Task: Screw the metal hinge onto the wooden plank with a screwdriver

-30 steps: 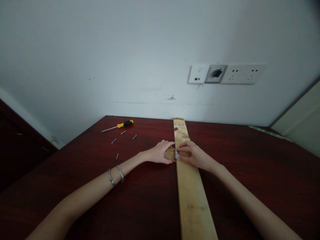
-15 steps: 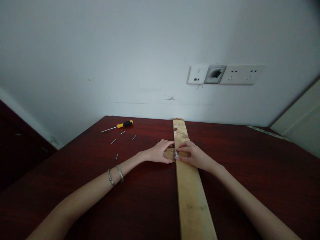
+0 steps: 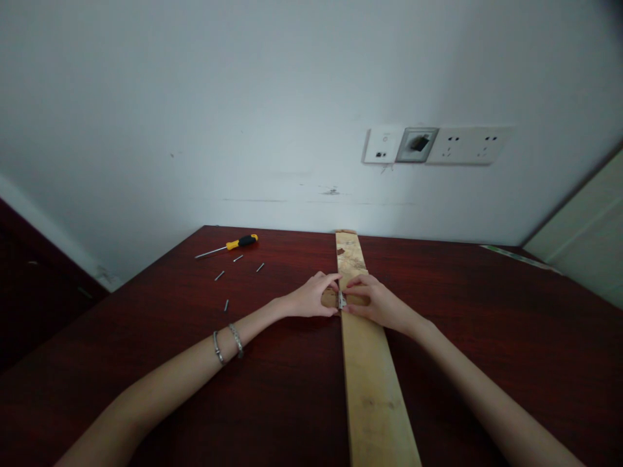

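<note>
A long pale wooden board (image 3: 374,389) lies from the near edge of the table back toward the wall. Against its left edge, a short wood block (image 3: 329,298) is held between the thumb and fingers of my left hand (image 3: 310,297). Over the seam between block and board sits a small silvery metal hinge (image 3: 342,301), pinched by the fingertips of my right hand (image 3: 379,301), which rests across the board. Fingers partly cover the hinge and the block's ends.
On the dark red table (image 3: 282,402), a yellow-and-black screwdriver (image 3: 241,242) lies at the back left. Several screws, one of them here (image 3: 219,275), are scattered in front of it. Wall sockets (image 3: 467,146) are above the table, and a thin patterned strip (image 3: 518,257) lies at the back right.
My left hand has shifted slightly right, closer to the board. My right hand stays nearly in place at the hinge. The view has moved a touch.
</note>
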Tool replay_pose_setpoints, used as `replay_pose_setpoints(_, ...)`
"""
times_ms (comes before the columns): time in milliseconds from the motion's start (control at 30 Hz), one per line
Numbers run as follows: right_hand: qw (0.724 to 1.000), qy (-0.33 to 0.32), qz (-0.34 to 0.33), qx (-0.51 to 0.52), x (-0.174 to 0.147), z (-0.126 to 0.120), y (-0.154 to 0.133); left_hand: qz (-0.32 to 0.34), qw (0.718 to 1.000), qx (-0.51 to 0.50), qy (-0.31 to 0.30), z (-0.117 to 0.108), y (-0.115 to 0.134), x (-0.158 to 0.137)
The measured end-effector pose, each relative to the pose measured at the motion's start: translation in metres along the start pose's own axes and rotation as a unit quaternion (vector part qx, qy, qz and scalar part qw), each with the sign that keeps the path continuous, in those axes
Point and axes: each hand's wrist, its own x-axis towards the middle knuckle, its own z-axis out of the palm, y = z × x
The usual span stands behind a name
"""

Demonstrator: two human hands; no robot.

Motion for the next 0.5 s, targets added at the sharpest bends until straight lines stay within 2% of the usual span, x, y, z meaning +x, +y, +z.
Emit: replay_pose_setpoints(500, 1.000, -0.002, -0.003, -0.006, 0.0002, 0.0003, -0.0001, 0.000, 1.000, -0.001, 0.001, -0.0001, -0.0008, -0.0001)
